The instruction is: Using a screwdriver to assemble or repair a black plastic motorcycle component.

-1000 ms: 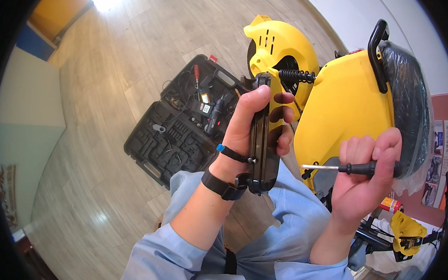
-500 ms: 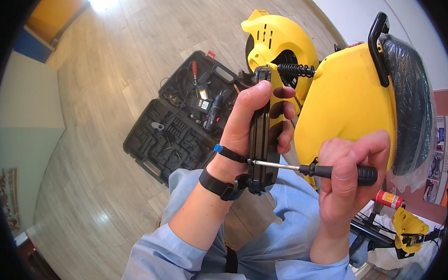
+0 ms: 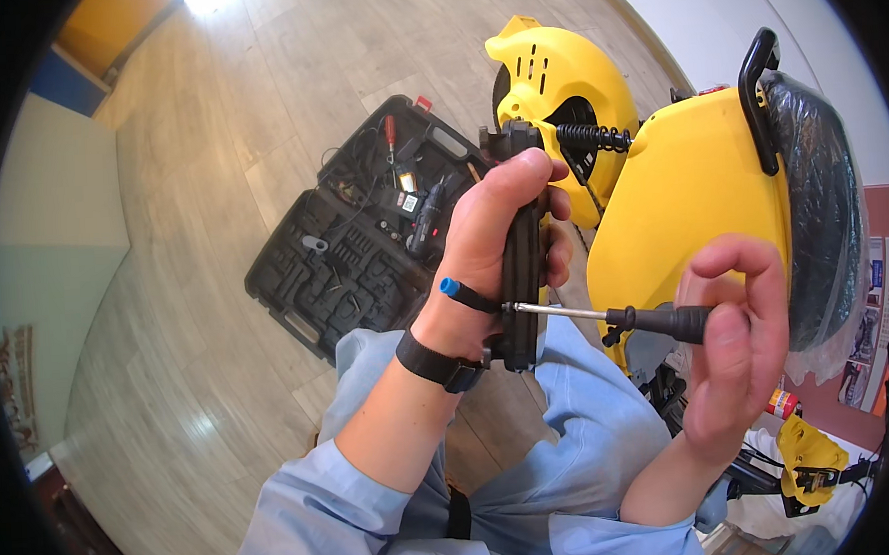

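My left hand [image 3: 484, 221] is wrapped around a long, narrow black part [image 3: 519, 264], held upright with the thumb along its upper end. A short black cable with a blue tip [image 3: 452, 288] sticks out by the wrist. From the right, a screwdriver [image 3: 655, 321] with a black handle and bare metal shaft meets the part's lower half. My right hand [image 3: 731, 364] holds the handle's rear end loosely, thumb against it and index finger curled above. The other fingers are partly hidden, as is the screw at the tip.
An open black tool case [image 3: 310, 268] lies on the wooden floor with a red-handled screwdriver [image 3: 390, 131] and a black power tool [image 3: 426, 219]. A yellow vehicle body [image 3: 684, 203] with a plastic-wrapped seat [image 3: 811, 212] stands at the right. A yellow bracket [image 3: 810, 460] is at lower right.
My right hand has moved slightly right and its fingers have loosened and rolled around the screwdriver handle. The black part has turned a little in my left hand.
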{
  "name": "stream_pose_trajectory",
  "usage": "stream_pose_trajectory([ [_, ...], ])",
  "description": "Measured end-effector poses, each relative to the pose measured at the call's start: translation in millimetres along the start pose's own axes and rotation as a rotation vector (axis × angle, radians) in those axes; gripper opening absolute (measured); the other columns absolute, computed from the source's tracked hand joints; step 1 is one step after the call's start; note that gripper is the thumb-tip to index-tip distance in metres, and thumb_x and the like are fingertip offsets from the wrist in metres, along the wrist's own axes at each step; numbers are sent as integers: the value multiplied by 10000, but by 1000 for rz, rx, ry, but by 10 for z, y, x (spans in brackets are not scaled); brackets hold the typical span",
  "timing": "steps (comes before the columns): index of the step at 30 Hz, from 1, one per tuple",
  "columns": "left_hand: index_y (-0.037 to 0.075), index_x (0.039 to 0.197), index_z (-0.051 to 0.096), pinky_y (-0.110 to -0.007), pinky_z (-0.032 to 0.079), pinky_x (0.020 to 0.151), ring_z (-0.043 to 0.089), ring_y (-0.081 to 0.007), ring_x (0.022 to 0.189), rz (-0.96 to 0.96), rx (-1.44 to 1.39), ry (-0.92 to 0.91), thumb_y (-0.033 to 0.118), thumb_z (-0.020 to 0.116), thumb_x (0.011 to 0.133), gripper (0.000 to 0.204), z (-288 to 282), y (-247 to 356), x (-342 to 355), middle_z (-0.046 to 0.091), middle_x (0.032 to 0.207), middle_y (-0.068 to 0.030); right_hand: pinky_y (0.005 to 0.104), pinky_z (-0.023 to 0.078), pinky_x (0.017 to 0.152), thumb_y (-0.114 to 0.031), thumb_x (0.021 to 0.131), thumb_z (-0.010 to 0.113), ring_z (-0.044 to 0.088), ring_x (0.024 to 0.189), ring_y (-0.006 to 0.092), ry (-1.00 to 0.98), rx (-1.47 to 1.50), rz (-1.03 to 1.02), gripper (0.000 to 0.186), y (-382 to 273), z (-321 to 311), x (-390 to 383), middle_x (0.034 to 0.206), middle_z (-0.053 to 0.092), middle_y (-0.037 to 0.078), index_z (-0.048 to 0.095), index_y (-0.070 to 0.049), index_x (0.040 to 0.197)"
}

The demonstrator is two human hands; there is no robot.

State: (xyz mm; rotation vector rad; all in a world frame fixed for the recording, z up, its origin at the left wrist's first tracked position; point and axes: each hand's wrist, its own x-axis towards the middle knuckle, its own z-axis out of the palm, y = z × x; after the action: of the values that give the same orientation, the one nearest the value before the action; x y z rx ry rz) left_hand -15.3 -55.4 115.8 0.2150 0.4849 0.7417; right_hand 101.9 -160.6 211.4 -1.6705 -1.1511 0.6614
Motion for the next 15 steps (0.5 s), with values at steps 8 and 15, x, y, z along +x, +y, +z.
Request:
stream_pose_trajectory([
  [8,47,1043,561,-294,436,453,544,-153,515,-3,39,5,416,644,836,431,-30,9,10,557,808,-51,220,302,660,-218,675,575,379,763,98,27,-120,341,476,-46,-49,2,926,434,69,440,-24,1088],
  [15,40,1037,560,-287,444,450,547,-154,521,-12,22,13,408,633,839,424,-26,13,10,559,809,-54,199,289,599,-228,709,614,367,660,64,54,-1,213,470,0,-34,6,719,421,30,420,-29,1088],
])
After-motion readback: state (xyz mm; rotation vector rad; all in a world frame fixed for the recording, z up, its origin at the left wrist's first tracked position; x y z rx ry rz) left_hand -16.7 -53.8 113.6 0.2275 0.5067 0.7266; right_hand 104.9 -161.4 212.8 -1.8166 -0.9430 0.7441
